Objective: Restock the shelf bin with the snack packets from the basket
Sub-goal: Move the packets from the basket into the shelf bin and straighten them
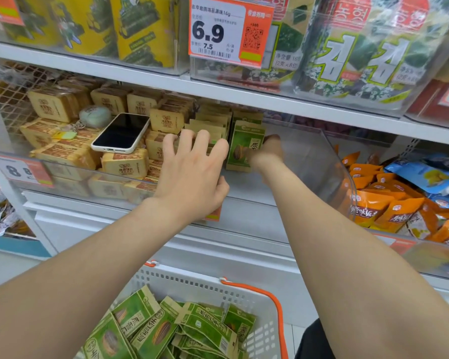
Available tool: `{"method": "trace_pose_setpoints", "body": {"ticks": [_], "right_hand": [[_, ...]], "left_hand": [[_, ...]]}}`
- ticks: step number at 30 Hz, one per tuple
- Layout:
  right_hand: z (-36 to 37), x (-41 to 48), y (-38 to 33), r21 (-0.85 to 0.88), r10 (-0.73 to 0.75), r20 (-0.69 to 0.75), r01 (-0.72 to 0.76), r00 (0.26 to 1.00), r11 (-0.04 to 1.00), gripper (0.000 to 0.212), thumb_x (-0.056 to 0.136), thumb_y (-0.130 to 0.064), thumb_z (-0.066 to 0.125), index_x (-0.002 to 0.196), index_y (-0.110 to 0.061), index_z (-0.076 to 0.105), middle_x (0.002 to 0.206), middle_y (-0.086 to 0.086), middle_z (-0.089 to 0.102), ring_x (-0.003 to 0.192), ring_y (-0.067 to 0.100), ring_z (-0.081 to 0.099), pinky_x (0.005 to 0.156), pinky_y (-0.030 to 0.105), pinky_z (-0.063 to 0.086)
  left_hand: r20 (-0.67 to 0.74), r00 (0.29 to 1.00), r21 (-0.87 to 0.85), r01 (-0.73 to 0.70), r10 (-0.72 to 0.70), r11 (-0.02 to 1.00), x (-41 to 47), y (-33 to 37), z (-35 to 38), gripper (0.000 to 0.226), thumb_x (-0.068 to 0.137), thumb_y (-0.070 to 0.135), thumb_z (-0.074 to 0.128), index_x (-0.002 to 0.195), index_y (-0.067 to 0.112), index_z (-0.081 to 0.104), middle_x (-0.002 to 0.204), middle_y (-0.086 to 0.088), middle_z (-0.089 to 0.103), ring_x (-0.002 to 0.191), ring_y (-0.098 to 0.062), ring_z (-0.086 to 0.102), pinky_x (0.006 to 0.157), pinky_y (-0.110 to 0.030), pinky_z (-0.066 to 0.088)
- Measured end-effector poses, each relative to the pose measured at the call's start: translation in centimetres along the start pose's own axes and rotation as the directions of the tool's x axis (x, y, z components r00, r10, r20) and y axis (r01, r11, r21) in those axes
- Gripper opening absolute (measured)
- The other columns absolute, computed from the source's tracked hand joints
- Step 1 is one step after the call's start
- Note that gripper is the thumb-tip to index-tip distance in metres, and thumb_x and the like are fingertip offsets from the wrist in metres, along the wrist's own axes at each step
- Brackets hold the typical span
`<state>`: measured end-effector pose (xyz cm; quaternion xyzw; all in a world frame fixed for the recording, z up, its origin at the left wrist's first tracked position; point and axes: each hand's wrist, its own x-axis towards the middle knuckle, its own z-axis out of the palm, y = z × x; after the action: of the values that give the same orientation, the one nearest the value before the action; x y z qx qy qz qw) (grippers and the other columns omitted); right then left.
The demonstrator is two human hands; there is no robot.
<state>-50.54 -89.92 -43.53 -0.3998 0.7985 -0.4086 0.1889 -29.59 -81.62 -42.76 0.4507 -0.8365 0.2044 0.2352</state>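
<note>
The left grip (192,174) reaches into the clear bin (329,161) on the middle shelf. Its fingers curl over the tops of the standing packets (213,125), and its thumb is tucked low near the bin's front edge. It seems to be holding the row back. The right grip (268,150) is blurred. As far as can be made out, it pinches the front packet (244,149) by its right edge, upright and face out, at the front of that row. The bin floor to the right of it is bare out to the right wall.

More green packets lie in a loose, overlapping heap in the basket (278,307), which sits below the shelf's front edge. A phone (121,133) lies on the tan packs at the bin's left end.

These packets look light and thin, made of soft paper or film with loose contents that shift inside. They will probably bend if held by a corner and slide over one another. A pinch across the flat top seal, or a hold on both side edges, should keep one straight. The standing row has nothing propping its front, so it is likely to tip forward if the left grip lets go before the new packet leans against it. Several packets could probably be lifted from the basket as one squared stack.
</note>
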Motion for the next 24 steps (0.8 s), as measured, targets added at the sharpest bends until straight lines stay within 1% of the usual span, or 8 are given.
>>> {"method": "trace_pose_setpoints", "body": {"ticks": [4,8,11,15,17,19,21,24], "right_hand": [[0.6,-0.3,-0.6,-0.082,-0.021,-0.025,0.019,0.999,0.996,0.077,0.093,-0.034,0.078,0.146,-0.005,0.029,0.139,0.016,0.057,0.124,0.036,0.06,0.081,0.036,0.049],[1.2,-0.6,-1.1,-0.115,-0.051,-0.071,0.043,0.996,0.992,0.069,0.092,-0.033,0.079,0.137,-0.006,0.034,0.132,0.015,0.059,0.119,0.035,0.062,0.077,0.035,0.046],[1.5,-0.6,-1.1,-0.154,-0.069,-0.094,0.054,0.993,0.987,0.066,0.091,-0.035,0.078,0.134,-0.008,0.035,0.129,0.014,0.06,0.115,0.034,0.064,0.077,0.037,0.05],[1.5,-0.5,-0.8,-0.199,-0.045,-0.087,0.027,0.995,0.98,0.073,0.084,-0.052,0.079,0.128,-0.012,0.036,0.118,0.01,0.065,0.096,0.033,0.072,0.079,0.046,0.063],[1.2,-0.7,-0.7,-0.2,-0.001,-0.071,-0.013,0.998,0.98,0.08,0.078,-0.063,0.078,0.126,-0.013,0.039,0.109,0.006,0.065,0.082,0.031,0.073,0.072,0.045,0.064],[0.7,-0.8,-0.5,-0.206,0.032,-0.057,-0.043,0.998,0.978,0.082,0.074,-0.068,0.079,0.124,-0.012,0.045,0.105,0.005,0.066,0.08,0.03,0.073,0.071,0.043,0.065],[0.1,-1.0,-0.3,-0.207,0.052,-0.03,-0.057,0.998,0.977,0.073,0.077,-0.062,0.08,0.119,-0.009,0.052,0.104,0.006,0.069,0.082,0.03,0.074,0.072,0.042,0.065],[-0.9,-1.8,-0.4,-0.252,0.024,0.052,-0.01,0.998,0.968,0.042,0.086,-0.052,0.076,0.095,-0.014,0.06,0.099,0.006,0.071,0.081,0.028,0.072,0.066,0.033,0.059]], "left_hand": [[0.009,1.0,-0.009,-0.007,0.007,1.0,0.0,-0.1,0.0,0.04,0.081,0.041,0.055,0.115,0.021,0.048,0.114,-0.008,0.051,0.109,-0.037,0.046,0.098,-0.052,0.035],[-0.001,1.0,-0.019,-0.006,0.006,1.0,0.0,0.0,0.1,0.039,0.08,0.04,0.055,0.111,0.019,0.047,0.114,-0.009,0.051,0.109,-0.038,0.046,0.098,-0.053,0.035],[0.001,1.0,-0.027,-0.001,0.001,1.0,0.1,0.0,0.1,0.039,0.08,0.04,0.056,0.111,0.018,0.047,0.113,-0.009,0.051,0.109,-0.038,0.046,0.099,-0.054,0.036],[0.011,1.0,-0.034,-0.002,0.002,0.999,0.1,0.0,0.0,0.04,0.08,0.041,0.056,0.113,0.019,0.048,0.114,-0.009,0.05,0.109,-0.038,0.045,0.098,-0.053,0.036],[0.015,1.0,-0.045,-0.002,0.003,0.999,0.0,-0.1,-0.1,0.042,0.08,0.041,0.056,0.116,0.02,0.05,0.117,-0.008,0.05,0.11,-0.037,0.045,0.098,-0.053,0.036],[0.02,1.0,-0.069,-0.001,0.002,0.998,-0.1,-0.1,-0.3,0.046,0.079,0.041,0.057,0.12,0.021,0.052,0.122,-0.009,0.049,0.113,-0.037,0.046,0.1,-0.053,0.036],[0.02,1.0,-0.095,0.002,0.0,0.995,-0.2,0.0,-0.6,0.05,0.078,0.04,0.059,0.123,0.02,0.053,0.125,-0.01,0.049,0.118,-0.037,0.046,0.103,-0.054,0.035],[-0.002,1.0,-0.136,0.006,-0.007,0.991,-0.4,0.0,-1.2,0.052,0.077,0.039,0.061,0.125,0.02,0.053,0.13,-0.01,0.048,0.125,-0.038,0.044,0.107,-0.056,0.033]]}}
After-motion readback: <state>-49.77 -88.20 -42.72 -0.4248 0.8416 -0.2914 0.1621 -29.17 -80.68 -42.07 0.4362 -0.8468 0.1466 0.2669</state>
